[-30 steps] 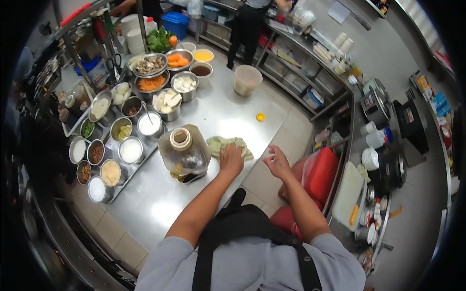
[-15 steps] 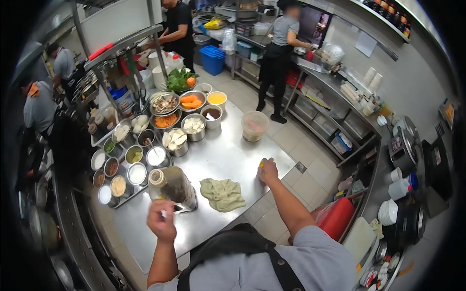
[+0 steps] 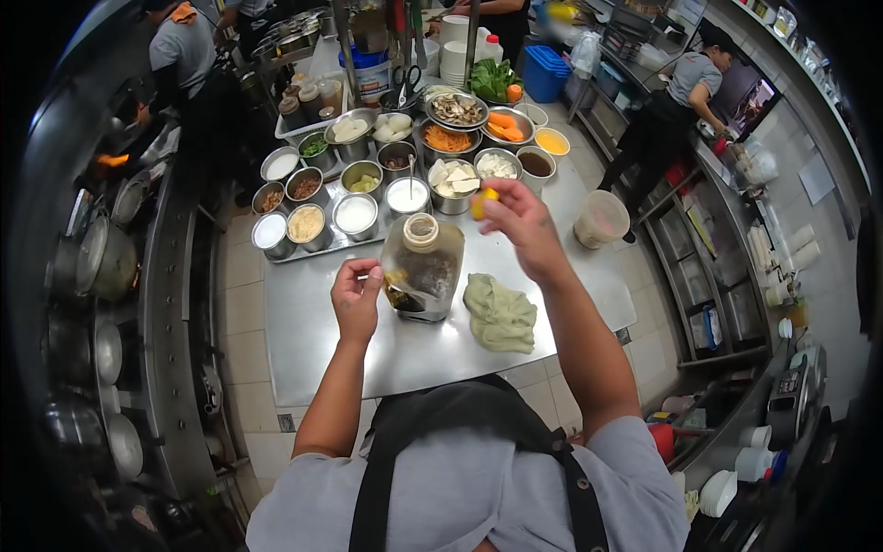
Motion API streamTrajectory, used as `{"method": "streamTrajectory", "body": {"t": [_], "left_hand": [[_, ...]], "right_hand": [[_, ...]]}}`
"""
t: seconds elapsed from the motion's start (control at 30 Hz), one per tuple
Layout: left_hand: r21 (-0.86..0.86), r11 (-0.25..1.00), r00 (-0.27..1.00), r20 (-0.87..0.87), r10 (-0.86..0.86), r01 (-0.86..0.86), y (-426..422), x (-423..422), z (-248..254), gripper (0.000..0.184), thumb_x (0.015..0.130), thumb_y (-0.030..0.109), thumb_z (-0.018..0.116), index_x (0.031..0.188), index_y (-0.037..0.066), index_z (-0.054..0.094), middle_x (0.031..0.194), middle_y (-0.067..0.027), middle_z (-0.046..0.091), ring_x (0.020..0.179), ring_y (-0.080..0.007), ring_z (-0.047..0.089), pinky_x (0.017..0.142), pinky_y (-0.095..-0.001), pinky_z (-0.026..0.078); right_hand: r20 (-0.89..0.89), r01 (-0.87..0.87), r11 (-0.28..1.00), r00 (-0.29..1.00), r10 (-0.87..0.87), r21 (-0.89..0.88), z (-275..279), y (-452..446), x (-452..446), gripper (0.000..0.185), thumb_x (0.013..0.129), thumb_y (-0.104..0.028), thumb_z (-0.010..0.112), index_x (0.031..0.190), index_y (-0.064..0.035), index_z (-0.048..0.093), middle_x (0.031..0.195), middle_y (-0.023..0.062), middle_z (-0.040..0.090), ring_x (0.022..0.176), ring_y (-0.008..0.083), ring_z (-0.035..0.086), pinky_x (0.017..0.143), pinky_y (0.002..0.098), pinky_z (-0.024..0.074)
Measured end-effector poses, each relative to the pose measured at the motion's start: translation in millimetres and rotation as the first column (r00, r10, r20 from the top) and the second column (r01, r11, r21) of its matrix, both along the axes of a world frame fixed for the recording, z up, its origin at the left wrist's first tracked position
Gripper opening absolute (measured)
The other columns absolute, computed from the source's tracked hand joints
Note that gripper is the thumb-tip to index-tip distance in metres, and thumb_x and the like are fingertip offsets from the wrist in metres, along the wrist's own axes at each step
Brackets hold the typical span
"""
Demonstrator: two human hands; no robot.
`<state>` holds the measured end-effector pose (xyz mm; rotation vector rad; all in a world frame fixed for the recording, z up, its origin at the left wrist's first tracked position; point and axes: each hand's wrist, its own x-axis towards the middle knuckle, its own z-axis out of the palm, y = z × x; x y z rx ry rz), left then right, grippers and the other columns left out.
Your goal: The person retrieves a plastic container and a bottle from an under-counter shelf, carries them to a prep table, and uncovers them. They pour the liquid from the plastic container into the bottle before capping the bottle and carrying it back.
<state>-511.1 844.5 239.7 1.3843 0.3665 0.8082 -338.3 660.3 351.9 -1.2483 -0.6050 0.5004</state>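
A large clear plastic jug [image 3: 440,262] with an uncapped pale neck stands on the steel table, dark contents inside. My right hand [image 3: 526,232] is raised to the right of its neck, pinching a yellow cap [image 3: 484,203]. Left of the jug, my left hand [image 3: 355,302] has thumb and fingers pressed together. Something thin and see-through may be in that pinch, but I cannot make it out against the jug. A crumpled pale green cloth [image 3: 499,313] lies on the table just right of the jug.
Metal tubs of ingredients crowd a tray [image 3: 345,244] behind the jug, with a white-powder tub [image 3: 356,213] close by. A clear plastic tub [image 3: 602,219] stands at the table's right. A co-worker [image 3: 685,97] is at the right counter; others are at the back. Flame [image 3: 113,160] shows at left.
My right hand has come from the table's right edge to beside the jug's neck, carrying the yellow cap. The view has turned, and my left hand stays near the jug's left side.
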Motion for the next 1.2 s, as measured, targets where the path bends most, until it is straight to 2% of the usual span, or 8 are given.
{"method": "streamTrajectory", "body": {"t": [0.37,0.47,0.6,0.73,0.8,1.0,1.17,1.2], "left_hand": [[-0.175,0.869,0.876,-0.063,-0.479,0.463,31,-1,-36,0.023,0.091,0.024,0.058,0.096,0.001,0.058,0.083,-0.0029,0.062,0.075,-0.0084,0.056,0.071,-0.0230,0.045],[-0.140,0.809,0.800,-0.128,-0.586,0.570,36,4,-38,0.037,0.094,0.035,0.051,0.092,0.000,0.062,0.081,-0.0051,0.065,0.073,-0.0100,0.057,0.070,-0.0247,0.046],[-0.168,0.778,0.763,-0.152,-0.628,0.606,41,6,-47,0.039,0.094,0.037,0.050,0.089,0.000,0.063,0.076,-0.0046,0.063,0.069,-0.0096,0.055,0.067,-0.0240,0.044],[-0.063,0.794,0.781,-0.143,-0.607,0.605,40,7,-49,0.044,0.094,0.040,0.049,0.081,0.000,0.062,0.067,-0.0030,0.058,0.063,-0.0096,0.051,0.062,-0.0240,0.041],[-0.074,0.789,0.780,-0.114,-0.615,0.610,39,9,-49,0.045,0.094,0.041,0.049,0.079,0.001,0.061,0.065,-0.0023,0.056,0.062,-0.0100,0.050,0.060,-0.0239,0.039],[-0.103,0.746,0.743,-0.071,-0.665,0.658,45,11,-59,0.042,0.094,0.038,0.049,0.077,0.001,0.060,0.064,-0.0022,0.054,0.060,-0.0104,0.048,0.061,-0.0241,0.038],[-0.112,0.762,0.763,-0.037,-0.645,0.638,41,12,-60,0.041,0.094,0.035,0.049,0.075,0.001,0.058,0.063,-0.0027,0.054,0.059,-0.0107,0.049,0.060,-0.0245,0.039],[-0.095,0.778,0.780,-0.028,-0.625,0.621,39,12,-59,0.041,0.094,0.037,0.049,0.074,0.002,0.057,0.063,-0.0032,0.054,0.058,-0.0109,0.049,0.058,-0.0245,0.039]], "right_hand": [[0.731,0.282,0.860,0.667,0.142,-0.425,29,47,-51,0.046,0.077,-0.018,0.072,0.120,-0.0110,0.057,0.101,0.0085,0.061,0.093,0.0218,0.057,0.079,0.0340,0.0448],[0.748,0.344,0.682,0.467,0.472,-0.645,53,56,-52,0.047,0.077,-0.019,0.071,0.122,-0.0138,0.058,0.093,0.0103,0.057,0.092,0.0269,0.054,0.080,0.0365,0.0438],[0.642,0.370,0.529,0.514,0.569,-0.764,66,71,-52,0.042,0.077,-0.022,0.071,0.114,-0.0062,0.060,0.091,0.0138,0.056,0.094,0.0307,0.054,0.081,0.0386,0.0440],[0.738,0.726,0.256,0.483,0.472,-0.638,45,90,-60,0.068,0.086,-0.061,0.043,0.053,-0.0053,0.063,0.058,0.0160,0.061,0.057,0.0345,0.062,0.057,0.0436,0.0485],[0.586,0.634,0.081,0.649,0.485,-0.769,80,97,-79,0.057,0.087,-0.055,0.048,0.071,-0.0035,0.067,0.068,0.0173,0.063,0.067,0.0330,0.063,0.061,0.0425,0.0497],[0.709,0.566,0.444,0.436,0.555,-0.695,53,77,-78,0.051,0.084,-0.046,0.057,0.111,-0.0032,0.058,0.094,0.0170,0.061,0.088,0.0314,0.062,0.070,0.0401,0.0510],[0.299,0.345,-0.045,0.866,0.400,-0.938,114,90,-102,0.039,0.075,-0.023,0.067,0.107,-0.0007,0.060,0.099,0.0177,0.056,0.099,0.0313,0.057,0.077,0.0385,0.0482],[0.483,0.466,0.152,0.766,0.425,-0.872,103,86,-97,0.032,0.075,-0.022,0.065,0.099,-0.0011,0.062,0.099,0.0188,0.058,0.098,0.0320,0.058,0.076,0.0389,0.0489]]}}
